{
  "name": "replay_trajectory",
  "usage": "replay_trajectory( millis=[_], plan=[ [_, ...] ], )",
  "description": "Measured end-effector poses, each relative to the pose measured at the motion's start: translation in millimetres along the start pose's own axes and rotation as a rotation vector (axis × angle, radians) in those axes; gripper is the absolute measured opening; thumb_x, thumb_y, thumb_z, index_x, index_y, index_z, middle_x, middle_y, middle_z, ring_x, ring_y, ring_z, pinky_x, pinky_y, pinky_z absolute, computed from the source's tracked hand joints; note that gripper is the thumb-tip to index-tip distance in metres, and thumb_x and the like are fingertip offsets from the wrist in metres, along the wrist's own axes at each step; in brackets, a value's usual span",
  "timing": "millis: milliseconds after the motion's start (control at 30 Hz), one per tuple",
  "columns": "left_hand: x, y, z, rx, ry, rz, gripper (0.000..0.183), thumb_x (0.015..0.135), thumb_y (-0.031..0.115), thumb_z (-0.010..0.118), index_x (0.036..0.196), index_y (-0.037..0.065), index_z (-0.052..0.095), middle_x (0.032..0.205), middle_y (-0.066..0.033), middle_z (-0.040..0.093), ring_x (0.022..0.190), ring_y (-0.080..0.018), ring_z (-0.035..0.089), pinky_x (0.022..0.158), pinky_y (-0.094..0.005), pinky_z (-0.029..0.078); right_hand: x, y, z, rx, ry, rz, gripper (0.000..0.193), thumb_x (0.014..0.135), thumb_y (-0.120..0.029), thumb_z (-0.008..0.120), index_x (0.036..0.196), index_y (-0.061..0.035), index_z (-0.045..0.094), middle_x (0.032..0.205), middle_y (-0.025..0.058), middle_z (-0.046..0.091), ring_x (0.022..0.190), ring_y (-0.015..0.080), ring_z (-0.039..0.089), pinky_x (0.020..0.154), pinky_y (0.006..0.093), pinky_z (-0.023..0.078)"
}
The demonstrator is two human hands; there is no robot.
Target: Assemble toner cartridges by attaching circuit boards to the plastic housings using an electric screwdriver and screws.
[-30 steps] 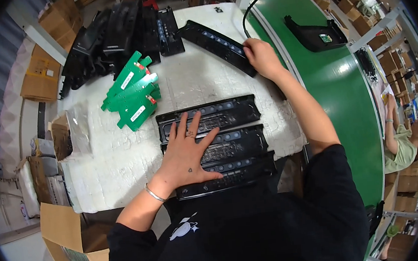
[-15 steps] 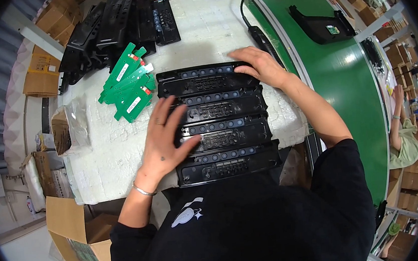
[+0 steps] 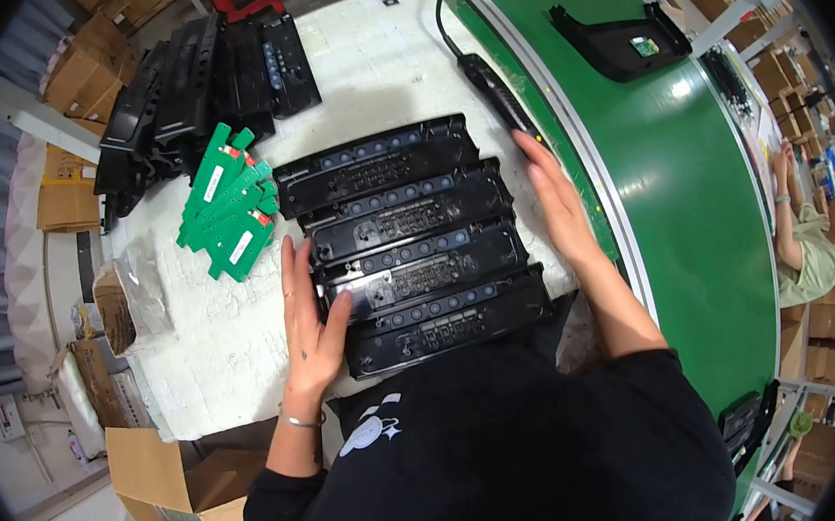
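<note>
Several long black plastic panels (image 3: 444, 330) lie in a row in front of me, one behind another. Each carries a strip of round bluish-grey buttons and a patterned recess. My left hand (image 3: 315, 341) is at their left ends, thumb over the edge of a nearer panel and fingers stretched out. To the right of the row, my right hand (image 3: 563, 206) has its fingers extended and nothing in it, apart from the panels. A fanned pile of green circuit boards (image 3: 230, 210) with white labels rests beyond my left hand.
The white worktable (image 3: 235, 348) bears stacked black housings (image 3: 199, 81) at the far left. A corded black stick-shaped tool (image 3: 494, 92) lies by the green conveyor (image 3: 652, 188). On the conveyor sits a black housing (image 3: 618, 45). Cardboard box (image 3: 146, 467) at lower left; another person (image 3: 806, 248) at far right.
My right hand has left the farthest panel and come down beside the row's right side. My left hand has drawn back to the left ends. The view has turned, so the panels look tilted.
</note>
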State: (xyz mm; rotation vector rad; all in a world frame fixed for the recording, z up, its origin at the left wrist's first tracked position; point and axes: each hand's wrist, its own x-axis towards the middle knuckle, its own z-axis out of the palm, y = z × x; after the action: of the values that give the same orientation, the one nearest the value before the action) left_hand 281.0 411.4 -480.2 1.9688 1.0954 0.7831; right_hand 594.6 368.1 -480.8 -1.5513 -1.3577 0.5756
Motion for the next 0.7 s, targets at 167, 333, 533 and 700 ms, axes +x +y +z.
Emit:
replay_trajectory(
  millis=[167, 333, 533, 700],
  plan=[
    [-35, 14, 15, -0.007, -0.001, 0.064, 0.067, 0.08, 0.017, 0.049, 0.134, -0.006, 0.016, 0.142, -0.025, 0.009, 0.132, -0.0354, 0.013, 0.107, -0.0376, 0.012, -70, -9, 1, 0.209, 0.022, 0.209, 0.055, 0.093, -0.032, 0.031, 0.134, 0.0026, 0.023, 0.138, 0.0159, 0.028, 0.13, 0.0237, 0.023, 0.107, 0.0345, 0.015],
    [-26, 8, 14, -0.193, -0.004, -0.04, 0.071, 0.081, 0.016, 0.048, 0.136, -0.004, 0.008, 0.143, -0.0223, 0.007, 0.134, -0.0322, 0.008, 0.107, -0.0381, 0.009, -44, -6, 22, 0.466, -0.011, 0.185, 0.054, 0.095, -0.031, 0.03, 0.134, 0.0044, 0.02, 0.139, 0.0162, 0.026, 0.13, 0.0236, 0.024, 0.107, 0.0329, 0.014],
    [23, -5, 2, -0.35, 0.094, -0.149, 0.062, 0.087, 0.017, 0.046, 0.137, 0.0, 0.013, 0.143, -0.0181, 0.016, 0.133, -0.0257, 0.015, 0.107, -0.0362, 0.012, 7, 13, 12, 0.385, 0.032, 0.16, 0.055, 0.094, -0.034, 0.033, 0.133, 0.0042, 0.025, 0.137, 0.0148, 0.03, 0.128, 0.0203, 0.028, 0.105, 0.0302, 0.019],
    [37, -24, 15, -0.062, 0.154, -0.044, 0.059, 0.086, 0.026, 0.05, 0.132, -0.003, 0.027, 0.138, -0.0234, 0.024, 0.13, -0.0314, 0.021, 0.105, -0.0357, 0.016, 47, 25, 31, 0.214, -0.067, 0.177, 0.054, 0.094, -0.035, 0.034, 0.132, 0.0024, 0.03, 0.131, 0.0124, 0.042, 0.124, 0.0188, 0.034, 0.104, 0.0274, 0.022]
  ],
)
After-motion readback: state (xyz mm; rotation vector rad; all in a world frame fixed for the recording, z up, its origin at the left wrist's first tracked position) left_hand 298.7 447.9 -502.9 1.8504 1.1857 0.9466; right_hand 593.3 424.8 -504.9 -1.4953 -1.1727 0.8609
